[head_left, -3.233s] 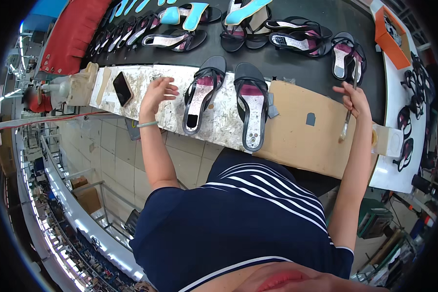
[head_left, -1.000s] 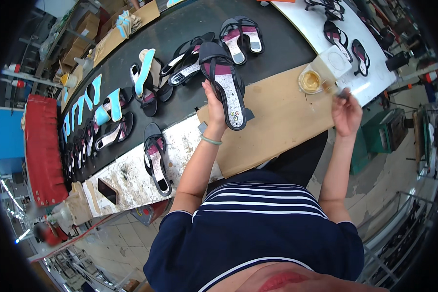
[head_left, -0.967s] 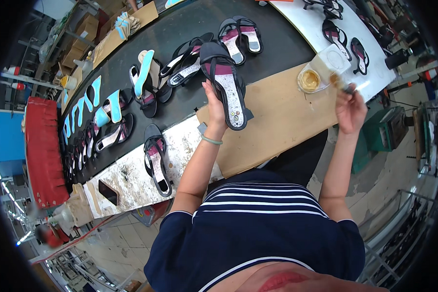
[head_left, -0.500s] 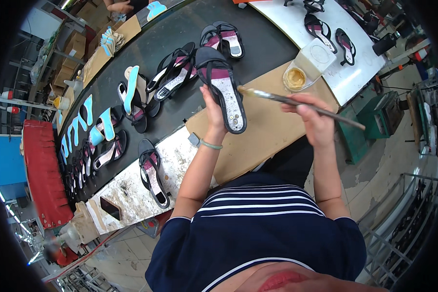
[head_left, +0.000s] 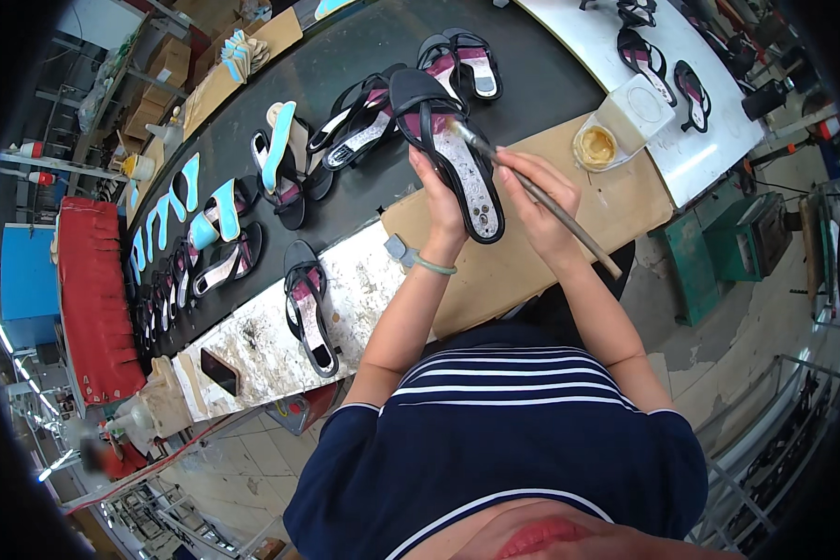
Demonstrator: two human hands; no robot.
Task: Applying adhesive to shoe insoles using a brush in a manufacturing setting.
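My left hand [head_left: 440, 203] is closed round the side of a black strappy sandal [head_left: 465, 177], its bare white and purple footbed facing up and its toe pointing away from me. In my right hand [head_left: 541, 205] is a long-handled brush [head_left: 569, 219], its bristles against the purple part of the footbed near the straps. To the right stands a white plastic container [head_left: 633, 112] with a cut opening; yellowish glue [head_left: 595, 147] shows in it. Another sandal [head_left: 308, 306] lies by itself on the stained white tabletop left of my forearm.
Several sandals [head_left: 226, 261] and light-blue insoles [head_left: 277, 149] lie along the dark conveyor belt [head_left: 345, 47] to the left and ahead. A cardboard sheet [head_left: 532, 252] lies beneath my hands. A phone [head_left: 219, 371] rests at the left table end. More sandals [head_left: 646, 61] stand on the white table at right.
The brush has moved left from beside the sandal's edge onto its purple footbed. My right hand has come closer to the sandal. The whole view has shifted slightly.
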